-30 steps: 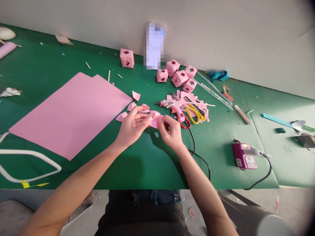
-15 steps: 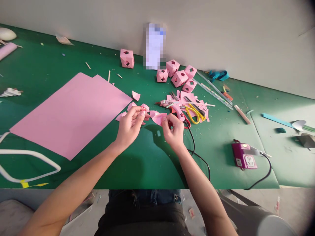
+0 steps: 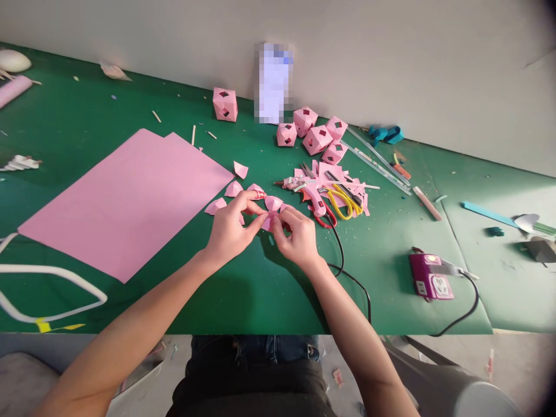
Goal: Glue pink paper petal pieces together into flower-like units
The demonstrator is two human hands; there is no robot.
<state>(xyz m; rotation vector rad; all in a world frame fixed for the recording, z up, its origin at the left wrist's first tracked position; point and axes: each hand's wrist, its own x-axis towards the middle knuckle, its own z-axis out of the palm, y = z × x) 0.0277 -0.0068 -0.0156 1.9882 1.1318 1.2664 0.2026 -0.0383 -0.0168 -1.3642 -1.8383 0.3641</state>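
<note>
Left hand [image 3: 234, 229] and right hand [image 3: 299, 234], fingertips close together, both pinching one small pink paper piece [image 3: 268, 223] over the green bench [image 3: 208, 301]. Each grip has a side of it. More folded pieces [image 3: 273, 202] just beyond. Glue gun [image 3: 311, 191] near the right hand, by yellow-handled scissors [image 3: 346, 216]. Large pink sheets [image 3: 125, 202] lie left. Six cut-out boxes [image 3: 318, 139] toward the wall [image 3: 391, 69].

green tabletop [image 3: 278, 307], seam toward right | left: overlapping pink paper sheets [image 3: 117, 208] | middle: small folded pink paper pieces [image 3: 234, 189], loosely grouped | back: boxy pink paper cube [image 3: 225, 105] alone, five faceted pink paper shapes [image 3: 317, 139] clustered | right of middle: pink paper scraps [image 3: 365, 202], heaped | far right: purple socket block [image 3: 432, 277], flat teal strip [image 3: 489, 213]
</note>
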